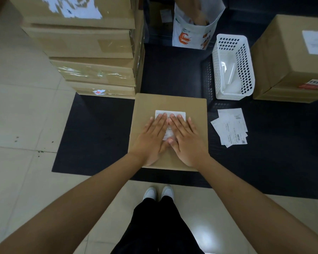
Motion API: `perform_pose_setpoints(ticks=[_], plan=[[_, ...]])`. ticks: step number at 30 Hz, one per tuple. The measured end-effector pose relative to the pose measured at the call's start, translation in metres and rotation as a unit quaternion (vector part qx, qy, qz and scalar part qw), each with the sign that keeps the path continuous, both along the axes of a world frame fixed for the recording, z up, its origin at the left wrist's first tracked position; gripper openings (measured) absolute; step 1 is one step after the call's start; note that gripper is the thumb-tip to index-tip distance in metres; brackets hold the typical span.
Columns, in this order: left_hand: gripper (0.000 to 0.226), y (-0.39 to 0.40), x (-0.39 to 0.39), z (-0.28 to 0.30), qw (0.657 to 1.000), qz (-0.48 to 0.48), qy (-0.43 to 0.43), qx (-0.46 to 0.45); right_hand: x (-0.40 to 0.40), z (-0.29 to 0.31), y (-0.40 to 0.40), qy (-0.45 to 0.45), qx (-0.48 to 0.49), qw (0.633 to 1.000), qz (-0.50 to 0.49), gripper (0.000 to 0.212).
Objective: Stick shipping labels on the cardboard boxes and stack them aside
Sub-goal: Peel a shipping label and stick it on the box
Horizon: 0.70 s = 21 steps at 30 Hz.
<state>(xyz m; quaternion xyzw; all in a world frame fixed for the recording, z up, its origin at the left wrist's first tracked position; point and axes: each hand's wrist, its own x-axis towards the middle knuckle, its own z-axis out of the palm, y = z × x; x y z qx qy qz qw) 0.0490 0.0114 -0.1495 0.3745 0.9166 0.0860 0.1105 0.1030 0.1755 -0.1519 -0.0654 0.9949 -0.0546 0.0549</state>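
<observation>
Observation, single moment. Person stands bent over a flat square brown cardboard box (pixel 170 132) lying on a black floor mat (pixel 99 136).

Left hand (pixel 151 139) and right hand (pixel 184 141) both lie palm-down on the box top, side by side, index fingers nearly touching. Fingers straight and flat on each; neither hand grasps anything. Both press on a white rectangular shipping label (pixel 170 114), which sits on the box top under the fingers. Only the label's far edge and a strip between the hands show; the rest is covered.

Beyond and to the left of the left hand: a tall stack of taped brown cardboard boxes (pixel 95 57), some with white labels, just past the far left corner of the box being worked.

To the right of the right hand, on the mat: a small loose pile of white printed label sheets (pixel 229 127), near the box but apart from it. Beyond them, a white perforated plastic basket (pixel 232 66) holding clear film. Further right, a large brown cardboard carton (pixel 290 57) bearing a white label on top.

Beyond both hands, well apart: a white paper bag with orange print (pixel 195 30).

Below the forearms: white shoes (pixel 159 192) on pale floor tile.
</observation>
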Motion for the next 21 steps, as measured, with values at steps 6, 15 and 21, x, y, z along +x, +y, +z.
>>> perform_pose_setpoints(ticks=[6,15,21], plan=[[0.068,0.004,0.015,-0.002,0.985,0.167,0.037,-0.009,0.007,0.0,-0.006,0.005,0.006,0.993,-0.117,0.076],[0.068,-0.002,0.021,0.006,0.988,0.127,0.006,0.09,0.013,0.004,-0.008,0.029,-0.017,0.992,-0.118,0.074],[0.064,-0.005,0.03,-0.004,1.0,-0.006,0.027,0.014,0.021,-0.001,-0.008,0.002,0.01,1.0,0.009,0.065]])
